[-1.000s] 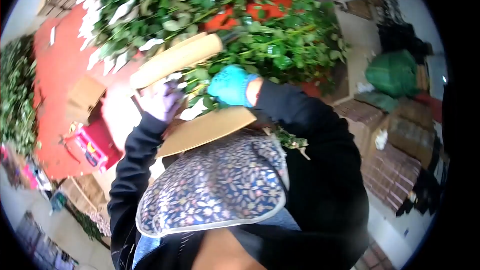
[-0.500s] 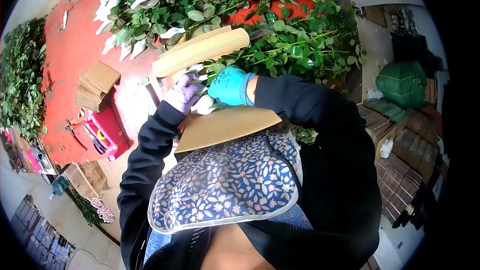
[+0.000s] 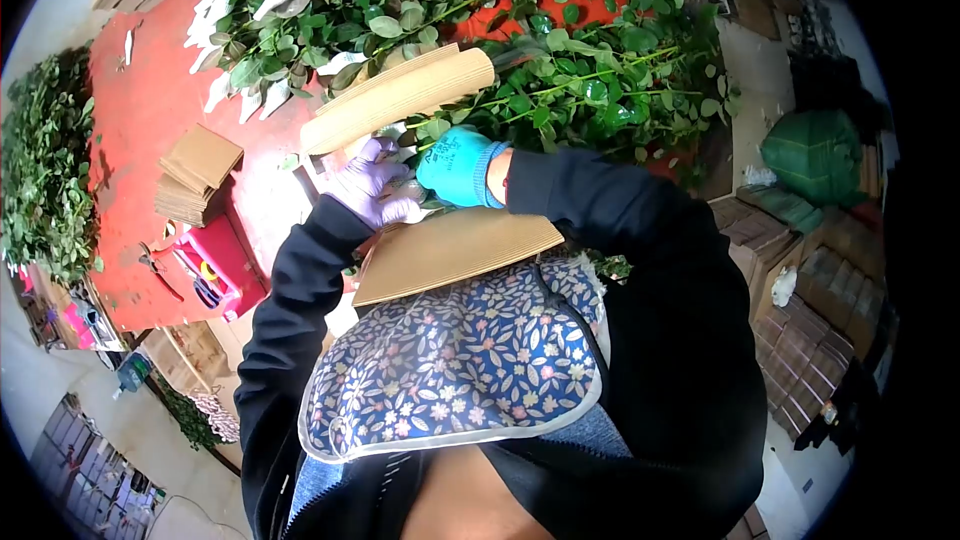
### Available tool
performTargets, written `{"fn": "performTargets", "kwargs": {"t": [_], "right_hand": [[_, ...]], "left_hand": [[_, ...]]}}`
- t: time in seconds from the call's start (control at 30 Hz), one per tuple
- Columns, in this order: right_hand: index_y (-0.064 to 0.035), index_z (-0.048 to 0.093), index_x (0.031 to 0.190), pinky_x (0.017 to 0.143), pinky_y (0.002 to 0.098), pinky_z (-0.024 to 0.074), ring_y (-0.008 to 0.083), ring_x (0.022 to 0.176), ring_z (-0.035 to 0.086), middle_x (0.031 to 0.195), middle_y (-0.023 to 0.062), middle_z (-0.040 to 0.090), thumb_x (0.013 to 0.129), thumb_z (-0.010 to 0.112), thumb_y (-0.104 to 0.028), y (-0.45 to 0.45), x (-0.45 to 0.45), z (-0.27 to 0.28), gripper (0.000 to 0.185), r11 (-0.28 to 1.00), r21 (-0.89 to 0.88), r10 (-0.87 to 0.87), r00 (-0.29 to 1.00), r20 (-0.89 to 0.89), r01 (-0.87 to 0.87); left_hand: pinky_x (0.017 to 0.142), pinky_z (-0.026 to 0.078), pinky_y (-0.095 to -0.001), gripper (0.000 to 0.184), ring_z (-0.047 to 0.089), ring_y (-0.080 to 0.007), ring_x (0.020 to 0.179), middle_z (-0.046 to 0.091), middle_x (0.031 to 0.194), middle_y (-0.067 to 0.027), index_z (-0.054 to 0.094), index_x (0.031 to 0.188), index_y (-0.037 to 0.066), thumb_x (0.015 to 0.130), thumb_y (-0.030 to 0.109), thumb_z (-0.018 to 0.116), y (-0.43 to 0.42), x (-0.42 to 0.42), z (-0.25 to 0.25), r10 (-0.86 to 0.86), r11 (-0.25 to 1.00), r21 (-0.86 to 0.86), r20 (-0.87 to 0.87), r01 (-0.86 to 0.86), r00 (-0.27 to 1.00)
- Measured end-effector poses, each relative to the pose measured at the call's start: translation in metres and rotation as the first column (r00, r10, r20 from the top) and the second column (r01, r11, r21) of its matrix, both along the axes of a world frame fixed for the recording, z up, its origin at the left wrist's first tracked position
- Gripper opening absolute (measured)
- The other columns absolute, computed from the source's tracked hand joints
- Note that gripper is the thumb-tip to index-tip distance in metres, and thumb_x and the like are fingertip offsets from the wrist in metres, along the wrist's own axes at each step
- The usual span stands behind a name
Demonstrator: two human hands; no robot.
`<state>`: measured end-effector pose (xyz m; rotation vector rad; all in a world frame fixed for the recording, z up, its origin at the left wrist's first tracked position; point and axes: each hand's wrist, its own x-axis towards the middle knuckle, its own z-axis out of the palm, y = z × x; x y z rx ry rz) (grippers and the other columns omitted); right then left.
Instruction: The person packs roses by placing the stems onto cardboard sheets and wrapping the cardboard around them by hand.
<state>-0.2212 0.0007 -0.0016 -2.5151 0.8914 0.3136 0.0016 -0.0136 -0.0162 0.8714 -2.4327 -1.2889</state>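
My left hand [image 3: 375, 185], in a purple glove, bends its fingers over pale, sleeved rose heads between the two cardboard flaps. Close beside it, my right hand [image 3: 455, 168], in a cyan glove, is closed around the roses just behind their heads; its fingertips are hidden. Corrugated cardboard surrounds the bunch: a curled upper flap [image 3: 400, 100] lies beyond my hands, and a lower flap [image 3: 460, 255] rests against my flowered apron [image 3: 450, 365]. Leafy stems [image 3: 610, 90] stretch away to the right.
Many roses with white-sleeved heads [image 3: 275, 95] lie across the far side of the red table [image 3: 140, 170]. To the left are folded cardboard pieces [image 3: 200, 160], a pink box [image 3: 225, 265] and red-handled cutters [image 3: 160, 270]. Bundled cardboard [image 3: 805, 360] stands at right.
My left hand's thumb and fingers have shifted over the white-sleeved head that showed below them before. My right hand stays nearly in place. The view has tilted slightly.
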Motion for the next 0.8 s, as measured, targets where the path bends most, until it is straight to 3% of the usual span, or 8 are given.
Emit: {"fn": "performTargets", "kwargs": {"t": [0.07,0.17,0.4,0.43,0.6,0.67,0.73,0.8], "right_hand": [[-0.0109,0.070,0.075,0.059,0.0426,0.0501,0.0291,0.066,0.066,0.070,0.0083,0.067,0.075,0.066,-0.018,0.001,-0.008,-0.003,0.009,0.999,-0.045,-0.005,0.998,0.070,0.008],[-0.0123,0.064,0.080,0.058,0.0450,0.0471,0.0319,0.064,0.063,0.065,0.0087,0.061,0.080,0.066,-0.024,-0.001,-0.023,0.012,0.012,0.994,0.020,-0.111,0.940,0.322,0.111],[-0.0113,0.063,0.078,0.057,0.0461,0.0489,0.0355,0.065,0.063,0.071,0.0140,0.063,0.086,0.064,-0.028,0.017,-0.066,0.054,0.019,0.934,0.050,-0.343,0.852,0.396,0.354],[-0.0108,0.064,0.080,0.060,0.0471,0.0501,0.0361,0.068,0.064,0.074,0.0138,0.065,0.085,0.064,-0.030,0.021,-0.073,0.054,0.019,0.901,0.100,-0.426,0.825,0.371,0.421],[-0.0098,0.067,0.091,0.068,0.0479,0.0514,0.0365,0.078,0.066,0.081,0.0148,0.067,0.089,0.060,-0.036,0.064,-0.120,0.071,0.027,0.571,0.164,-0.815,0.531,0.232,0.805],[-0.0101,0.068,0.094,0.066,0.0445,0.0516,0.0348,0.075,0.066,0.082,0.0140,0.068,0.091,0.062,-0.033,0.086,-0.154,0.059,0.024,0.456,0.047,-0.869,0.433,0.237,0.889],[-0.0123,0.068,0.107,0.066,0.0450,0.0517,0.0349,0.076,0.066,0.085,0.0141,0.069,0.090,0.063,-0.034,0.095,-0.170,0.043,0.028,0.300,-0.134,-0.876,0.328,0.354,0.944],[-0.0149,0.064,0.120,0.070,0.0456,0.0522,0.0349,0.080,0.067,0.088,0.0130,0.071,0.089,0.063,-0.035,0.102,-0.189,0.045,0.037,0.215,-0.155,-0.976,0.219,0.008,0.964]], "left_hand": [[0.093,0.050,-0.0424,0.034,0.057,-0.0351,0.111,0.051,0.123,-0.0165,0.070,0.107,0.006,0.078,0.021,0.078,0.008,-0.009,0.009,0.062,0.997,-0.065,0.225,-0.049,0.972],[0.095,0.050,-0.0426,0.043,0.055,-0.0360,0.116,0.049,0.129,-0.0166,0.068,0.115,0.010,0.075,0.021,0.079,0.011,-0.009,0.004,0.076,0.996,-0.067,0.182,-0.065,0.980],[0.084,0.055,-0.0456,0.048,0.056,-0.0371,0.109,0.051,0.131,-0.0142,0.066,0.122,0.022,0.075,0.018,0.072,0.024,-0.007,0.000,0.033,0.937,-0.347,0.219,0.046,0.975],[0.095,0.048,-0.0491,0.049,0.053,-0.0374,0.117,0.050,0.132,-0.0175,0.067,0.123,0.020,0.074,0.023,0.074,0.026,-0.005,-0.005,0.045,0.953,-0.301,0.229,0.027,0.972],[0.094,0.047,-0.0458,0.048,0.054,-0.0365,0.112,0.051,0.132,-0.0151,0.069,0.117,0.017,0.069,0.013,0.073,0.031,-0.005,-0.017,0.082,0.959,-0.281,0.118,-0.046,0.990],[0.093,0.047,-0.0451,0.049,0.054,-0.0365,0.113,0.052,0.132,-0.0160,0.069,0.117,0.015,0.068,0.010,0.073,0.030,-0.005,-0.024,0.062,0.956,-0.290,0.044,-0.046,0.997],[0.094,0.047,-0.0445,0.050,0.054,-0.0372,0.114,0.051,0.130,-0.0174,0.069,0.116,0.014,0.067,0.007,0.072,0.028,0.016,-0.060,0.129,0.990,-0.052,0.034,-0.127,0.991],[0.095,0.046,-0.0443,0.050,0.053,-0.0374,0.115,0.051,0.130,-0.0180,0.069,0.117,0.014,0.068,0.006,0.071,0.026,0.016,-0.061,0.167,0.983,0.072,0.054,-0.171,0.984]]}}
